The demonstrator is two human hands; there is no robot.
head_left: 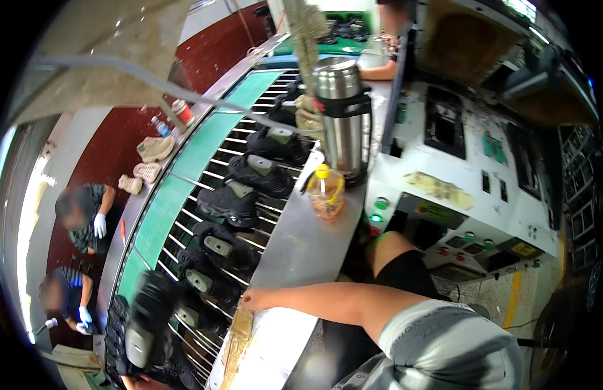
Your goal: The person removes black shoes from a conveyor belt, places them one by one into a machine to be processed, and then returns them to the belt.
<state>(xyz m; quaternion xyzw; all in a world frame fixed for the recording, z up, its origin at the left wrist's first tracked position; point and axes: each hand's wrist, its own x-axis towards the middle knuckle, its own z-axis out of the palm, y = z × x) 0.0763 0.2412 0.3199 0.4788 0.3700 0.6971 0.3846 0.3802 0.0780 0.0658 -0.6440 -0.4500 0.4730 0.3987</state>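
A black shoe (pixel 145 318) with a grey-beige sole patch is lifted at the lower left, smeared by motion. My left hand (pixel 134 383) shows only as a sliver under it at the bottom edge and appears to hold it. Its fingers are mostly hidden. My right arm reaches in from the lower right. At its end my right hand (pixel 253 299) is closed, resting at the edge of the metal ledge by a strip of brown tape (pixel 237 341). Whatever its fingers hold, if anything, is hidden. More black shoes (pixel 227 203) lie in a row on the roller conveyor beside it.
A steel flask (pixel 344 123) and a yellow-capped bottle (pixel 326 194) stand on the metal ledge (pixel 298 244). A green belt (pixel 160 218) runs beyond the rollers. A white machine (pixel 412 175) with lit buttons is at right. Two gloved people sit far left; another person is at the back.
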